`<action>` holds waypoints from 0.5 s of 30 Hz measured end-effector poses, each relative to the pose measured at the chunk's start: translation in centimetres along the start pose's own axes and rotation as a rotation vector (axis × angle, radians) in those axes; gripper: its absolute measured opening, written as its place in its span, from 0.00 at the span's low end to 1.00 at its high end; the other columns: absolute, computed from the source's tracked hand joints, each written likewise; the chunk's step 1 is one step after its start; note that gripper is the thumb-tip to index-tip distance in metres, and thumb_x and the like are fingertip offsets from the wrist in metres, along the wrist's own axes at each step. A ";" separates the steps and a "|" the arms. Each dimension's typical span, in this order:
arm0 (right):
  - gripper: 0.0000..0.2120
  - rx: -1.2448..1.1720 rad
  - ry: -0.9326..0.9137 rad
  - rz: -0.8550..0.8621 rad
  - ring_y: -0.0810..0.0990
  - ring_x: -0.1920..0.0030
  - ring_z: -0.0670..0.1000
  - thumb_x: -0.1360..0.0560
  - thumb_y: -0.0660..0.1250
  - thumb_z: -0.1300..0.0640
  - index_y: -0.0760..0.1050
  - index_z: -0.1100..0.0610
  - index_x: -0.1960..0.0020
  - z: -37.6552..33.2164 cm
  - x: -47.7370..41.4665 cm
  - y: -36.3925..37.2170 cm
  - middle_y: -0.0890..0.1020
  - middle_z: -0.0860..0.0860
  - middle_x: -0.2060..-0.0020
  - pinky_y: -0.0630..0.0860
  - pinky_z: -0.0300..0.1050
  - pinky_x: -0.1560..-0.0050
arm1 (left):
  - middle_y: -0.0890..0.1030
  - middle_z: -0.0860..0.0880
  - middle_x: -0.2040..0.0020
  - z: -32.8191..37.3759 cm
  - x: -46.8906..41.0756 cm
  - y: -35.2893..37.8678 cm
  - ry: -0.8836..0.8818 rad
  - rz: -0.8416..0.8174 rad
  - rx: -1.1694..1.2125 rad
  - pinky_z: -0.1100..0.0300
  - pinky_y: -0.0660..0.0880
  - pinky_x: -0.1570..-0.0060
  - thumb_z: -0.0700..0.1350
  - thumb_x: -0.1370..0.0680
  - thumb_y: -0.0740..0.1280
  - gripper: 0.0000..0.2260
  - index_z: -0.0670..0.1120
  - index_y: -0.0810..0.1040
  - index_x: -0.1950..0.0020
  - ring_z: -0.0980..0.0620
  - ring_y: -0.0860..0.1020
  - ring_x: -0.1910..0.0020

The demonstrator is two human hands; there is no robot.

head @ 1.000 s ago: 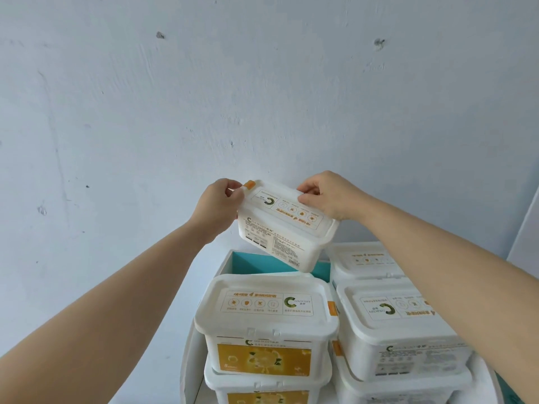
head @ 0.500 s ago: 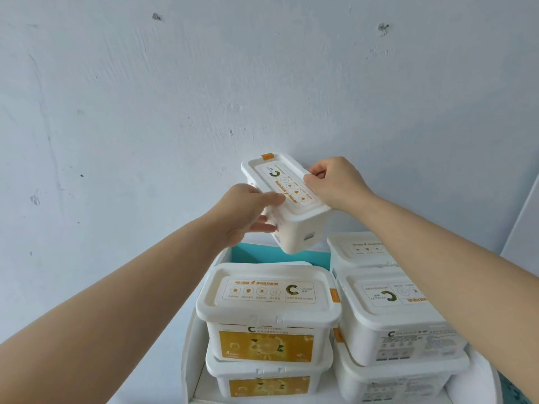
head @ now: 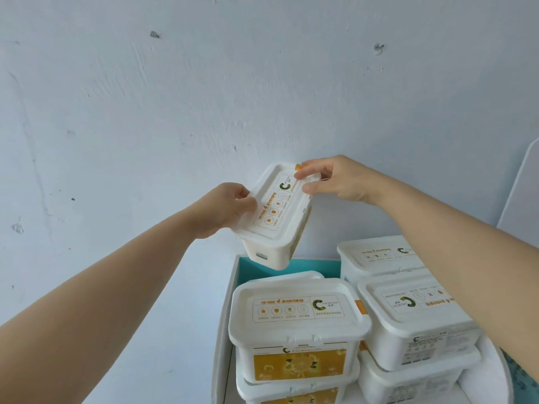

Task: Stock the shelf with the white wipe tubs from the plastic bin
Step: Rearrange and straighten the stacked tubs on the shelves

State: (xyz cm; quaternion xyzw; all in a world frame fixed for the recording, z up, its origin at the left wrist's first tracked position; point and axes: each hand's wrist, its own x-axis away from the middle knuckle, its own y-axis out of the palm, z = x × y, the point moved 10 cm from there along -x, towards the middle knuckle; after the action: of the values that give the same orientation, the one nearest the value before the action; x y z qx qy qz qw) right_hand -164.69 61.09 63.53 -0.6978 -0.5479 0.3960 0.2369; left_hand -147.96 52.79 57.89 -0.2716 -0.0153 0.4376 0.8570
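A white wipe tub (head: 277,217) with a printed lid label hangs in the air above the shelf, tilted, its short end toward me. My left hand (head: 224,208) grips its left lid edge. My right hand (head: 329,177) pinches the far end by the orange tab. Below, on the white shelf (head: 226,330) with a teal back panel (head: 315,268), stand stacked tubs: a front left stack topped by a tub (head: 297,322) with a yellow label, a front right stack (head: 414,319), and a rear right tub (head: 379,253).
A pale blue wall (head: 204,97) rises right behind the shelf. A white upright panel (head: 522,193) stands at the right edge. The plastic bin is out of view. An open gap lies behind the front left stack.
The held tub has turned further, its orange tab now at the far right end, and it sits slightly lower. My left hand shifted from underneath to the lid's left edge.
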 end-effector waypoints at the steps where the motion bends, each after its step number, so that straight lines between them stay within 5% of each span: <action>1: 0.14 0.014 0.022 0.002 0.78 0.40 0.48 0.35 0.75 0.53 0.82 0.46 0.49 0.1 0.3 -0.3 0.76 0.46 0.35 0.68 0.49 0.31 | 0.80 0.45 0.57 -0.1 -0.4 0.0 0.010 -0.009 -0.023 0.60 0.72 0.65 0.41 0.22 0.62 0.05 0.40 0.76 0.53 0.48 0.76 0.61; 3: 0.16 0.064 0.066 -0.005 0.81 0.45 0.53 0.42 0.75 0.50 0.83 0.44 0.54 0.5 1.0 -0.5 0.80 0.48 0.42 0.73 0.54 0.36 | 0.80 0.45 0.57 -0.3 -1.2 0.2 0.020 -0.029 -0.064 0.58 0.72 0.64 0.42 0.22 0.62 0.05 0.42 0.76 0.55 0.47 0.77 0.61; 7: 0.13 0.194 0.142 -0.035 0.82 0.51 0.51 0.40 0.79 0.55 0.82 0.46 0.57 2.6 2.1 0.5 0.81 0.47 0.45 0.76 0.54 0.41 | 0.83 0.42 0.53 -1.5 -2.4 1.7 0.003 -0.098 -0.138 0.53 0.75 0.57 0.43 0.23 0.63 0.06 0.41 0.77 0.54 0.45 0.80 0.58; 15: 0.13 0.376 0.215 -0.131 0.74 0.56 0.39 0.36 0.78 0.47 0.81 0.49 0.54 4.8 3.5 4.3 0.78 0.42 0.55 0.67 0.36 0.61 | 0.83 0.51 0.52 -5.2 -3.4 3.8 -0.020 -0.165 -0.300 0.55 0.79 0.48 0.50 0.21 0.65 0.09 0.46 0.82 0.49 0.51 0.81 0.52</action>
State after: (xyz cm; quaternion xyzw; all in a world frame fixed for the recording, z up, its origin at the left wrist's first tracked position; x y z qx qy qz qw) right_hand -165.82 62.71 56.43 -0.6427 -0.4801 0.3980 0.4450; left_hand -151.53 49.66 52.32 -0.3897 -0.1113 0.3614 0.8397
